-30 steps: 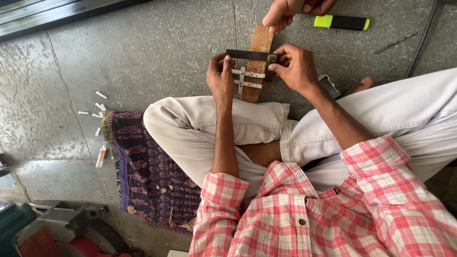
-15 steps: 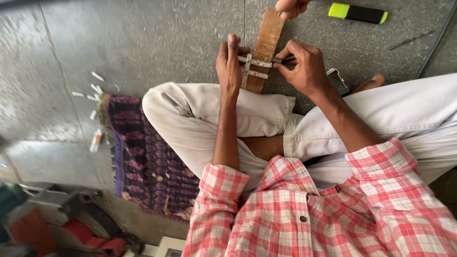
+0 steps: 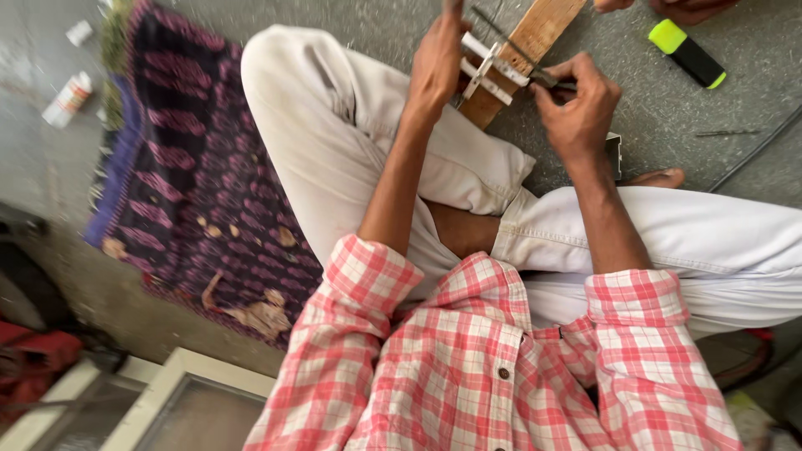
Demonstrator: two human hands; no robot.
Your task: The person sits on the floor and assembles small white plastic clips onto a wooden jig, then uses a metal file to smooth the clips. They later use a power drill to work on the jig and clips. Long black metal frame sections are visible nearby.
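I sit cross-legged on a grey floor in white trousers and a red checked shirt. A wooden strip (image 3: 539,33) lies slanted in front of my knees, with white cross pieces (image 3: 491,68) fixed over it. My left hand (image 3: 439,63) grips the strip and the white pieces at their left side. Closed on a thin dark tool (image 3: 547,79), my right hand (image 3: 578,107) holds its tip against the white pieces. Another person's hand (image 3: 668,8) rests at the strip's far end, cut off by the top edge.
A yellow and black marker (image 3: 687,53) lies on the floor at the right. A dark patterned rug (image 3: 188,179) spreads to my left, with small white tubes (image 3: 67,98) beyond it. A red object (image 3: 29,355) and a pale frame (image 3: 180,392) sit at the lower left.
The view has swung closer and tilted, so strip and hands now sit at the top. Both hands stay on the strip; my right hand works the dark tool at the white pieces.
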